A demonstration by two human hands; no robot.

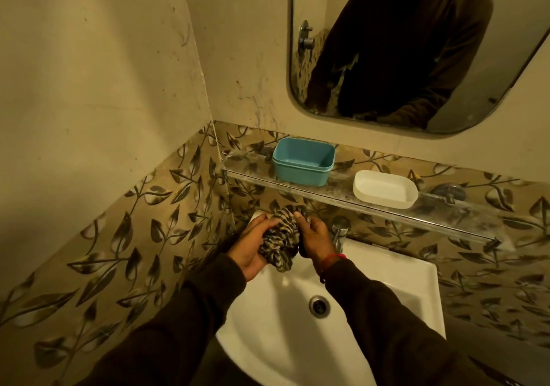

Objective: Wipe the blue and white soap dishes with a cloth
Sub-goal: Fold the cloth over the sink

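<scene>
— While both hands are busy over the basin, how many soap dishes do you count?

— Two. One blue soap dish (pixel 303 161), a deep rectangular tub, and one white soap dish (pixel 385 188), a shallow oval. Both stand upright and empty on one clear shelf (pixel 464 211), the blue at about 12 o'clock from the hands, the white at about 2 o'clock. They sit apart from each other, not touching.

— And cloths?

— One striped cloth (pixel 281 238), bunched up between the two hands above the back of the sink (pixel 410 278).

— How are the hands set?

— The left hand (pixel 253 247) cups the cloth from the 9 o'clock side, fingers curled round it, thumb on top. The right hand (pixel 315 237) closes on it from the 3 o'clock side, fingers wrapped into the fabric. Both forearms come up from 6 o'clock in dark sleeves; a red thread (pixel 334 258) circles the right wrist.

— Anything else around?

— One tap (pixel 339 234) just beside the right hand at 3 o'clock, partly hidden by it. One drain (pixel 319 305) at 6 o'clock from the cloth. One mirror (pixel 416 49) above the shelf shows a dark-clothed torso. Leaf-patterned tiles (pixel 134 237) run below the shelf.

— Does anything block the dishes?

— No, both show in full; neither hand touches them.
</scene>
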